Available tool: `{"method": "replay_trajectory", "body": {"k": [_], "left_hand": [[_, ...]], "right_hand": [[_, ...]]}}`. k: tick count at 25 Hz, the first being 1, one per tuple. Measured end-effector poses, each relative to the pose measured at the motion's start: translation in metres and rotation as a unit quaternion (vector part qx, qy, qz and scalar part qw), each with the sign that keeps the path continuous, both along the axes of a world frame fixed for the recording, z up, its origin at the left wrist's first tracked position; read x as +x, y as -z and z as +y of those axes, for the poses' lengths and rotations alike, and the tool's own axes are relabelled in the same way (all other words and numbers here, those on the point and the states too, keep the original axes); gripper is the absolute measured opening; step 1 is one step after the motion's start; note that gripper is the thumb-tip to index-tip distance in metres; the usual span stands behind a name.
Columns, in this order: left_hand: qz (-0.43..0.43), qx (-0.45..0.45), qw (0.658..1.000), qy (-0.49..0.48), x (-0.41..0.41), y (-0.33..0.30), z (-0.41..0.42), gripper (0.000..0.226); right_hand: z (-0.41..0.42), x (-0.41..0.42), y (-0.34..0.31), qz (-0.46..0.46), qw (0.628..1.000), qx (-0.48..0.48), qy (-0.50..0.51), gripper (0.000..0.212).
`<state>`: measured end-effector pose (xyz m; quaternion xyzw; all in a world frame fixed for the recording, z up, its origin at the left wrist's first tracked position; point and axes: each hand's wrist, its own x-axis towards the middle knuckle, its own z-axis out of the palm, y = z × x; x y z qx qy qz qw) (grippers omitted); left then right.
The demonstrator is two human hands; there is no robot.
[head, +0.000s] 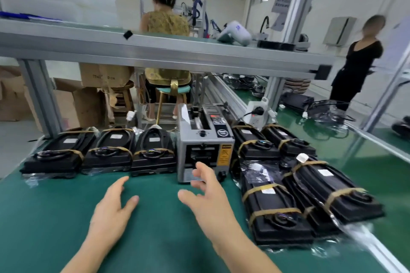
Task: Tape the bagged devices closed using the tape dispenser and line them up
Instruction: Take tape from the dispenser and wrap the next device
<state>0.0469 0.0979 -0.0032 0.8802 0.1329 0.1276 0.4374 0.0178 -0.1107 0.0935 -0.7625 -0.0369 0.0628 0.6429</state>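
Between devices: R hand w/ spread, empty grip nearing tape dispenser; L hand open, empty over bench. Next: pull strip.

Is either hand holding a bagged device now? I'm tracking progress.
No, the left hand and the right hand are both open and empty above the green mat.

A factory packing line: green-matted workbench, aluminium framing, stacked cartons.
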Motion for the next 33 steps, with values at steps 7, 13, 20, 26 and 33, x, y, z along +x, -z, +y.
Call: {"method": "replay_trajectory", "body": {"k": [7,13,20,26,33], "left_hand": [[-0.010,0.119,0.992,0.048,0.017,0.021,0.008,0.031],[-0.003,0.138,0.989,0.048,0.019,0.023,0.009,0.031],[-0.008,0.164,0.986,0.042,0.014,0.014,0.002,0.033],[-0.003,0.158,0.987,0.039,0.005,0.004,-0.002,0.031],[0.029,0.150,0.987,0.054,0.001,-0.010,-0.009,0.031]], "right_hand": [[-0.182,-0.009,-0.034,-0.212,0.882,-0.349,0.235,0.049],[-0.287,0.045,-0.050,0.122,0.818,-0.539,0.157,0.130],[-0.287,0.052,-0.044,0.222,0.828,-0.512,0.060,0.169],[-0.265,0.056,-0.034,0.183,0.803,-0.555,0.116,0.134],[-0.231,0.019,-0.056,0.089,0.825,-0.552,0.080,0.140]]}}
